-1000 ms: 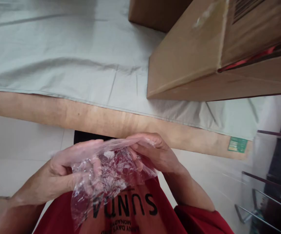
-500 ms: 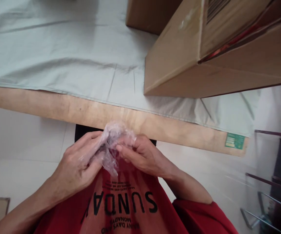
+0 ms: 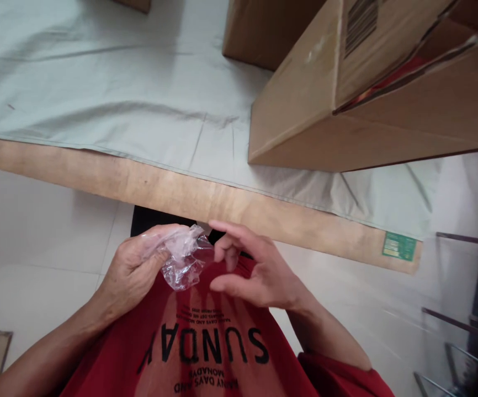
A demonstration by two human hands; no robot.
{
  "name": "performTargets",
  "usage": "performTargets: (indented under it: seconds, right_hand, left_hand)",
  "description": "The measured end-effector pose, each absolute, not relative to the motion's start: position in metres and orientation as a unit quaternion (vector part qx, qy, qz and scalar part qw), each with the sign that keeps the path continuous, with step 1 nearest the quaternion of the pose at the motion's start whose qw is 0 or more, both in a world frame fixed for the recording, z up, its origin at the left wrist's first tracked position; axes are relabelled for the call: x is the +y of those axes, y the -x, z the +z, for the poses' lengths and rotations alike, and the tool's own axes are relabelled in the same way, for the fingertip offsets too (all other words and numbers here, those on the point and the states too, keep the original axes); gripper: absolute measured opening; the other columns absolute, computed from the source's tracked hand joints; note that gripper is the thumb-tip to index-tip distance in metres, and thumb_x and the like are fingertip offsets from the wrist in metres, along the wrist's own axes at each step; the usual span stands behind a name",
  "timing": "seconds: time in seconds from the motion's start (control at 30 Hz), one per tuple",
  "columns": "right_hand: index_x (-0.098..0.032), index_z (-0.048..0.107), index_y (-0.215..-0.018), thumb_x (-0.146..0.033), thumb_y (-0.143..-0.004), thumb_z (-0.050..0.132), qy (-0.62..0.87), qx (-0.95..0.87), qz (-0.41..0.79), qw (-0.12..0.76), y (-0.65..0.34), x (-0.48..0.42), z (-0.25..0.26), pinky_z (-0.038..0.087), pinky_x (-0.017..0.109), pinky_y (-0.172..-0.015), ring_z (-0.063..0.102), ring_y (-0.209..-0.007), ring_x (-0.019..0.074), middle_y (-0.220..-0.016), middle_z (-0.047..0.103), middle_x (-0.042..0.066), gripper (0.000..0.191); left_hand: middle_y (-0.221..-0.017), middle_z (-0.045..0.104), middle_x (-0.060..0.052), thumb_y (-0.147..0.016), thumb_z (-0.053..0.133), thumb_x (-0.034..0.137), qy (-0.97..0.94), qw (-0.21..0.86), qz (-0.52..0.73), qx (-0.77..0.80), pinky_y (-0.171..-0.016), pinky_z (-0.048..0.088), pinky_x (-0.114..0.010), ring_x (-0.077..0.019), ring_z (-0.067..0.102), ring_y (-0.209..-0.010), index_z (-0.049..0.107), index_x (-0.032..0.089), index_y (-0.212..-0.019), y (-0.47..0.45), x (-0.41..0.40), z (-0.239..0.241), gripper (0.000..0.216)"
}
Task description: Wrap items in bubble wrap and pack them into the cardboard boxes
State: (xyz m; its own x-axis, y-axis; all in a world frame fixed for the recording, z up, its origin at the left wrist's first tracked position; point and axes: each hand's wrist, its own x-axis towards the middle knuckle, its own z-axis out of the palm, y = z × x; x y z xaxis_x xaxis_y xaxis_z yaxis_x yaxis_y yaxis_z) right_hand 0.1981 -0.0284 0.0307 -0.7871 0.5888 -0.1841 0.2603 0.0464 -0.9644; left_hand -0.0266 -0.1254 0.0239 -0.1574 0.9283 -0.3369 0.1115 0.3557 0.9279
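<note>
My left hand (image 3: 135, 270) is closed around a crumpled clear plastic bag (image 3: 183, 259), which bunches out past its fingers in front of my red shirt. Just to the right of the bag, my right hand (image 3: 255, 270) hovers with its fingers apart and curved, holding nothing; its fingertips are close to the plastic but apart from it. Both hands are below the near edge of the wooden table (image 3: 173, 193).
A pale green cloth (image 3: 98, 94) covers the table. A large cardboard box (image 3: 346, 99) lies on it at the right, with another box (image 3: 264, 33) behind. A small green label (image 3: 398, 246) is stuck at the table corner. A metal frame (image 3: 454, 353) stands at the lower right.
The bag went from spread between both hands to a small crumpled wad. My right hand has let go and opened; my left hand keeps the wad.
</note>
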Motion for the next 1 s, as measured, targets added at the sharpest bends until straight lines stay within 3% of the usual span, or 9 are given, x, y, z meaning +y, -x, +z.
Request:
performTargets:
  seconds: [0.1,0.2,0.3,0.43,0.57,0.63,0.7,0.83,1.0]
  right_hand:
    - [-0.025,0.031,-0.167,-0.063,-0.09,0.076,0.294,-0.816,0.481,0.125,-0.189,-0.041,0.018,0.058,0.035,-0.075,0.069,-0.083,0.0201,-0.108,0.075,0.007,0.098]
    - [-0.026,0.048,-0.159,-0.054,-0.102,0.062,0.268,-0.881,0.376,0.107,-0.17,-0.044,0.012,0.056,0.037,-0.083,0.07,-0.087,0.0229,-0.098,0.077,0.007,0.065]
    - [-0.032,0.073,-0.13,-0.038,-0.109,0.052,0.233,-0.908,0.34,0.072,-0.159,-0.036,0.015,0.053,0.032,-0.079,0.068,-0.078,0.0183,-0.089,0.077,0.002,0.03]
    - [-0.027,0.078,-0.097,-0.033,-0.109,0.051,0.266,-0.885,0.364,0.117,-0.151,-0.025,0.015,0.052,0.031,-0.078,0.068,-0.075,0.0173,-0.084,0.076,0.002,0.03]
    - [-0.023,0.075,-0.092,-0.034,-0.108,0.053,0.307,-0.836,0.424,0.163,-0.139,-0.023,0.015,0.053,0.031,-0.081,0.07,-0.08,0.0174,-0.086,0.078,0.003,0.03]
    - [-0.022,0.075,-0.095,-0.03,-0.107,0.055,0.297,-0.792,0.511,0.154,-0.138,-0.021,0.018,0.053,0.03,-0.082,0.072,-0.086,0.0166,-0.092,0.08,0.002,0.024]
    - [-0.022,0.073,-0.115,-0.027,-0.105,0.057,0.276,-0.733,0.606,0.14,-0.144,-0.016,0.025,0.055,0.027,-0.079,0.071,-0.086,0.0145,-0.1,0.079,0.002,0.019]
    - [-0.026,0.052,-0.153,-0.025,-0.098,0.066,0.223,-0.748,0.615,0.113,-0.16,0.0,0.038,0.053,0.025,-0.071,0.063,-0.073,0.0102,-0.11,0.074,0.001,0.057]
    - [-0.029,0.078,-0.108,-0.026,-0.104,0.059,0.154,-0.861,0.48,0.067,-0.153,0.008,0.041,0.051,0.029,-0.082,0.067,-0.085,0.0157,-0.1,0.076,0.001,0.02]
  left_hand:
    - [-0.089,0.08,0.0,-0.094,0.062,0.025,-0.4,0.517,0.402,0.641,-0.071,0.06,-0.024,-0.016,0.074,-0.078,0.078,0.022,-0.093,0.021,-0.12,0.024,0.016]
    - [-0.073,0.071,0.001,-0.09,0.057,0.018,-0.417,0.538,0.389,0.621,-0.063,0.054,-0.022,-0.0128,0.066,-0.066,0.071,0.02,-0.079,0.018,-0.117,0.018,0.018]
    - [-0.069,0.07,0.001,-0.087,0.058,0.018,-0.346,0.627,0.399,0.573,-0.059,0.054,-0.022,-0.0128,0.065,-0.061,0.075,0.019,-0.086,0.027,-0.118,0.011,0.017]
    - [-0.109,0.082,-0.007,-0.088,0.069,0.032,-0.262,0.705,0.437,0.494,-0.077,0.063,-0.029,-0.0208,0.078,-0.087,0.076,0.023,-0.126,0.043,-0.127,0.011,0.041]
    - [-0.134,0.076,-0.004,-0.092,0.075,0.037,-0.366,0.578,0.419,0.596,-0.1,0.058,-0.028,-0.0217,0.072,-0.119,0.071,0.031,-0.138,0.039,-0.13,0.02,0.047]
    - [-0.122,0.08,-0.004,-0.096,0.071,0.04,-0.426,0.513,0.398,0.63,-0.094,0.058,-0.026,-0.0197,0.074,-0.108,0.077,0.028,-0.126,0.036,-0.127,0.022,0.033]
    - [-0.099,0.081,-0.003,-0.099,0.065,0.043,-0.446,0.498,0.382,0.638,-0.081,0.058,-0.025,-0.0168,0.074,-0.088,0.08,0.024,-0.113,0.038,-0.124,0.022,0.027]
    - [-0.069,0.075,-0.001,-0.099,0.065,0.048,-0.393,0.597,0.372,0.593,-0.066,0.058,-0.023,-0.0134,0.07,-0.062,0.08,0.02,-0.103,0.047,-0.119,0.016,0.032]
    - [-0.066,0.073,-0.003,-0.093,0.075,0.048,-0.33,0.693,0.407,0.495,-0.06,0.057,-0.02,-0.0111,0.068,-0.057,0.076,0.016,-0.079,0.046,-0.11,0.009,0.035]
